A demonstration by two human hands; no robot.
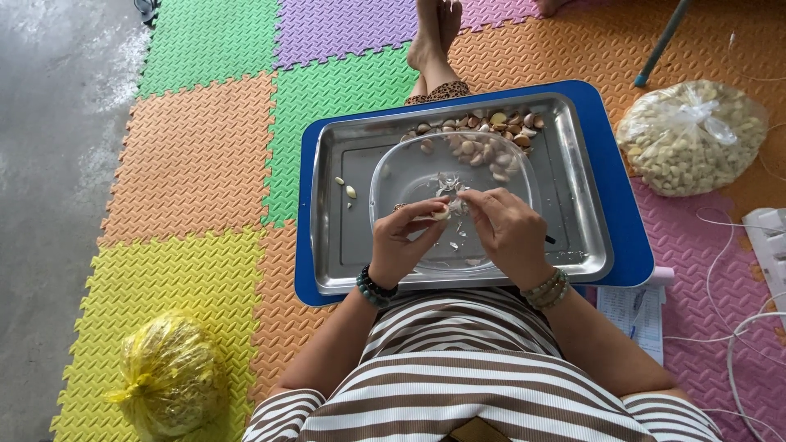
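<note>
— So what have you got in each grip?

— Right now my left hand [403, 240] pinches a pale garlic clove [441, 213] between thumb and fingertips. My right hand [505, 232] is clenched on a bit of its papery skin [455, 204], right beside the clove.

— And where is that?

— Both hands are over the clear bowl [393, 176], which sits in the steel tray [573, 180]. The tray rests on a blue board [616, 172], on the foam floor mats [188, 155].

— Anything in the bowl?

— Scraps of skin, mostly near the middle.

— Other cloves?

— A heap of unpeeled cloves [483, 135] lies at the tray's far edge, behind the bowl. A few peeled ones [350, 191] lie on the tray to the bowl's left.

— And around you?

— A clear bag of garlic [692, 139] lies on the mats to the right, a yellow bag [170, 378] near my left elbow.
</note>
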